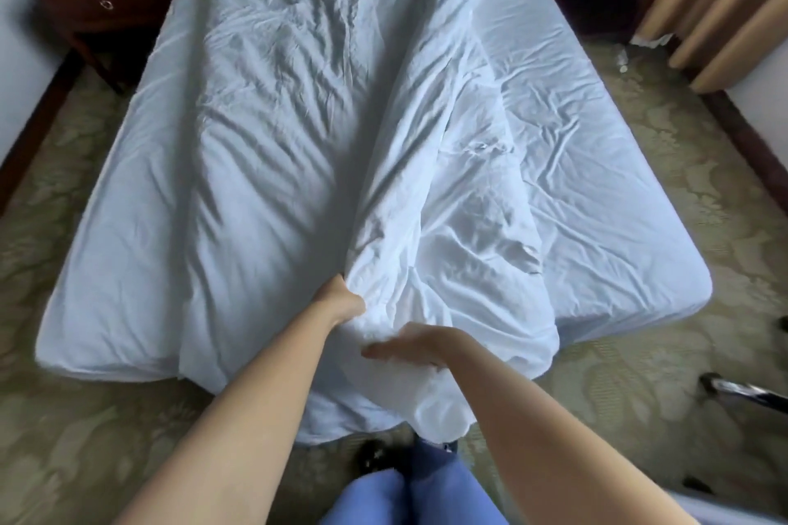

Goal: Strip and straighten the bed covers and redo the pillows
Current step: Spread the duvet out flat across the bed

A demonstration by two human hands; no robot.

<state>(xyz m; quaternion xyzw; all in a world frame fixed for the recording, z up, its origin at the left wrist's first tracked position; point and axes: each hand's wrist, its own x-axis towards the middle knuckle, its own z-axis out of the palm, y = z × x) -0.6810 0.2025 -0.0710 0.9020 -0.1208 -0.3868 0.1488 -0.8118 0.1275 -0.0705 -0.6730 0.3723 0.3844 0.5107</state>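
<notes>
Head view: I'm gripping the bunched duvet (pixel 405 166) with my left hand (pixel 347 303), right hand (pixel 409 343) spread flat underneath, gathering its foot-end to drag it straight.

I see soft, cool daylight over the white duvet (pixel 298 149), brightest on its right half, with grey shadows lying in the creases at centre-left. The wide lens bows the bed's (pixel 639 226) edges outward and stretches my forearms at the bottom. The corners look darker and slightly smeared, and there is no hard glare.
</notes>
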